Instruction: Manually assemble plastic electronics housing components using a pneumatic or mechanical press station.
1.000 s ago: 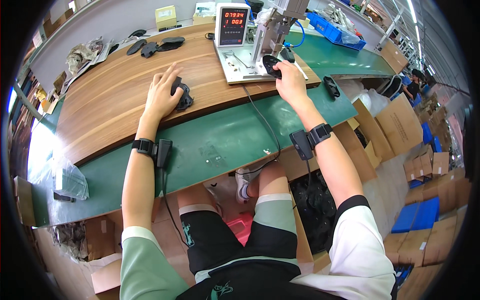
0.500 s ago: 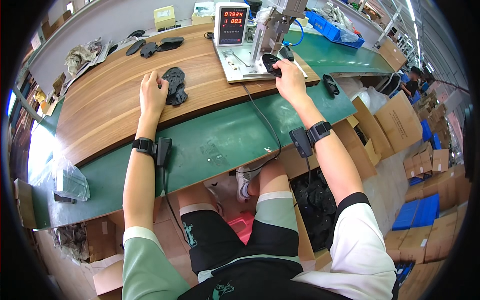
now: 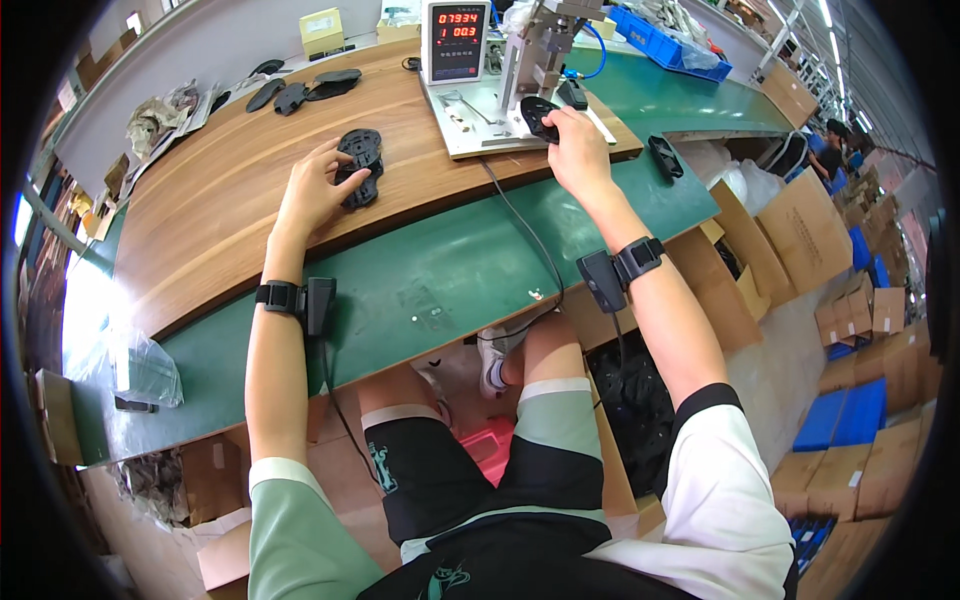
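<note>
My left hand (image 3: 312, 190) is open over the wooden board (image 3: 220, 200), its fingers spread beside black molded plastic parts (image 3: 362, 148). The thumb reaches over the lower one of these parts; whether it touches I cannot tell. In my right hand (image 3: 578, 150) is a black oval plastic part (image 3: 536, 117), pinched at its near edge. That part is tilted up at the metal base plate (image 3: 470, 140) of a small bench press (image 3: 540, 50). A white control box (image 3: 456, 45) with a lit red display stands on the plate's left.
More black parts (image 3: 291, 97) lie at the board's far side. Another black part (image 3: 664, 157) rests on the green table (image 3: 450, 260) at right. A cable (image 3: 528, 225) hangs across the table's front. A blue crate (image 3: 672, 50) and cardboard boxes (image 3: 800, 240) are farther right.
My left hand has gone from closed fingertips at the black parts to spread fingers. My right hand still holds the oval part near the press, with hardly any shift.
</note>
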Motion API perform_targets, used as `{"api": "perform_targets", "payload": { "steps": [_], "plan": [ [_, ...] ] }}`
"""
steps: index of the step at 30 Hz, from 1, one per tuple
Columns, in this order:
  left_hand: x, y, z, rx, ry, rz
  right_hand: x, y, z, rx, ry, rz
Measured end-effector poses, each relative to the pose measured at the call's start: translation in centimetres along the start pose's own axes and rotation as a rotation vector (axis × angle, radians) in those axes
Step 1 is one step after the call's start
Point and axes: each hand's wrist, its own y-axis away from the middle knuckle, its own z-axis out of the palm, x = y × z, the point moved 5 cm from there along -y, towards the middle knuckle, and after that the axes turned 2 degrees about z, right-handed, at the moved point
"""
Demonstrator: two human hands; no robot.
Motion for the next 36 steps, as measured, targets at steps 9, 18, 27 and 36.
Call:
{"api": "perform_targets", "payload": {
  "steps": [9, 18, 27, 36],
  "plan": [
    [0.5, -0.3, -0.4, -0.061, -0.134, -0.064, 0.1, -0.1, -0.1, 0.004, 0.008, 0.011],
    [1.3, 0.2, -0.5, 0.066, -0.131, 0.036, -0.2, -0.2, 0.0, 0.01, -0.002, 0.023],
    [1.0, 0.3, -0.3, 0.133, -0.172, 0.028, 4.2, -2.1, -2.5, -0.017, -0.312, 0.081],
    [9.0, 0.1, 1.5, 0.181, -0.097, 0.342, 10.5, 26.9, -9.3, 0.422, -0.509, 0.71]
  ]
}}
